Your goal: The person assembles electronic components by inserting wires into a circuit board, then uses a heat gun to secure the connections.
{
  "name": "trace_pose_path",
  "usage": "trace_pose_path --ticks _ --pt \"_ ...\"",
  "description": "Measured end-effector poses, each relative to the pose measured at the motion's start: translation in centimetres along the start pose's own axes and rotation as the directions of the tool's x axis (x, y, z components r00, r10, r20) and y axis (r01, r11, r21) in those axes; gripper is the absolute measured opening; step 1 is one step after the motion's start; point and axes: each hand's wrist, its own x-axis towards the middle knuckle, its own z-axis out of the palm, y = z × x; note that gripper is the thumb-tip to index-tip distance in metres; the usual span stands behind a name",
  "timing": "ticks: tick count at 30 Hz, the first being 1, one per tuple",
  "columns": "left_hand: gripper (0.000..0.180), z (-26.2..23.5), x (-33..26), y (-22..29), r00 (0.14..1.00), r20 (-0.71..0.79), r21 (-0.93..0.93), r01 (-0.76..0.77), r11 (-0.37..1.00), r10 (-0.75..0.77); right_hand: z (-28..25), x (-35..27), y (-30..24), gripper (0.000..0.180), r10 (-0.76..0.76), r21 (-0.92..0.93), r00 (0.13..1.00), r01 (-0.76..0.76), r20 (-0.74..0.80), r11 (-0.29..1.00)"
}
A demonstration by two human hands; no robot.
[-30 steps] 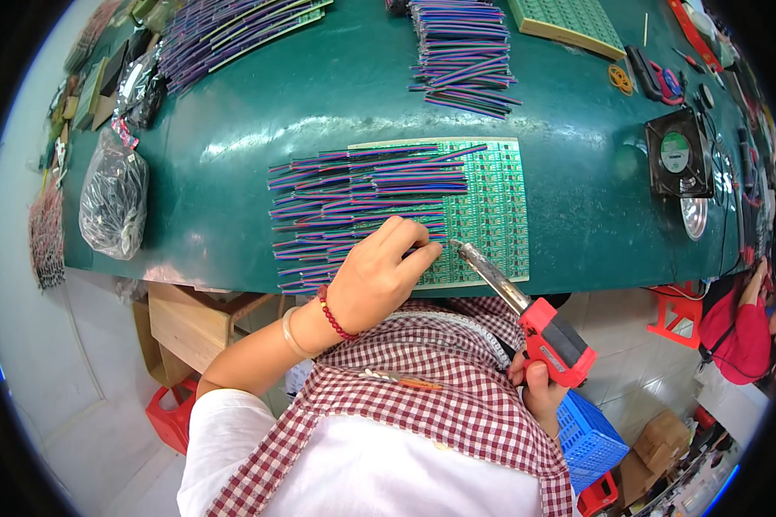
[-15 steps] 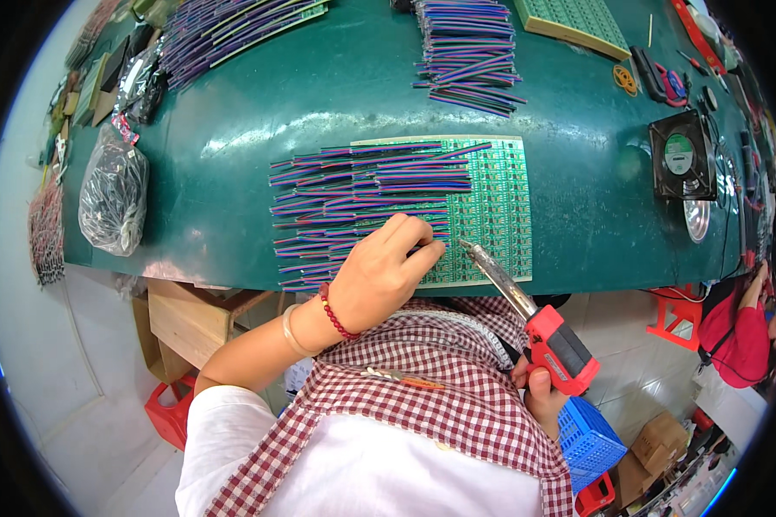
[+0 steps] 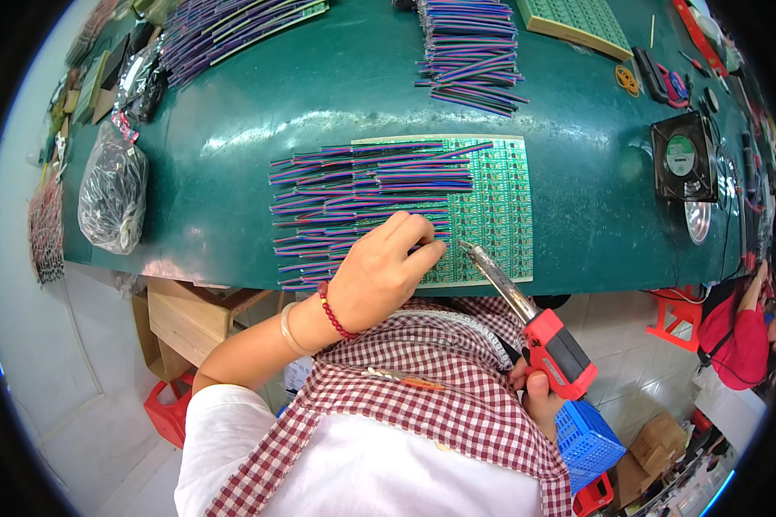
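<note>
We're gripping a soldering iron (image 3: 560,351), right hand (image 3: 540,398) closed, left hand (image 3: 386,260) curled, grasp unclear; a plastic bag (image 3: 112,172) is holding dark strands (image 3: 110,215).

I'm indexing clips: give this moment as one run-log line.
left hand: at wires partly over circuit board, grip hidden | right hand: holds soldering iron | iron tip: near left hand, board contact unclear

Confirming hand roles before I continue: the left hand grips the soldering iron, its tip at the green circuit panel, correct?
Wrong hand: the head view shows the right hand gripping the soldering iron, its tip at the green circuit panel.
</note>
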Motion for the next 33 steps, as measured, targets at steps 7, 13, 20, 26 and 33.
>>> trace_pose_path --ticks 7,13,20,26,33 --pt "0.026 0.0 0.0 0.0 1.000 0.004 0.001 -0.001 1.000 0.001 -0.4 -0.1 0.5 0.035 -0.004 -0.097 1.000 0.004 0.005 0.995" --pt "0.026 -0.1 0.0 0.0 1.000 0.004 -0.002 0.002 1.000 -0.002 -0.2 -0.4 0.3 0.037 0.015 -0.070 0.999 -0.018 -0.040 0.997" --pt "0.026 0.0 0.0 0.0 1.000 0.018 0.010 -0.002 1.000 0.001 -0.6 -0.4 1.3 0.038 -0.014 -0.149 1.000 0.011 -0.017 0.989" --pt "0.026 0.0 0.0 -0.1 1.000 0.008 0.022 -0.022 1.000 0.022 -0.2 -0.3 0.5 0.040 -0.037 -0.091 0.999 0.034 -0.031 0.995" --pt "0.025 0.0 0.1 0.0 1.000 0.009 0.027 -0.029 0.999 0.028 0.1 -0.3 0.1 0.041 0.014 -0.039 0.998 -0.017 -0.058 0.999"
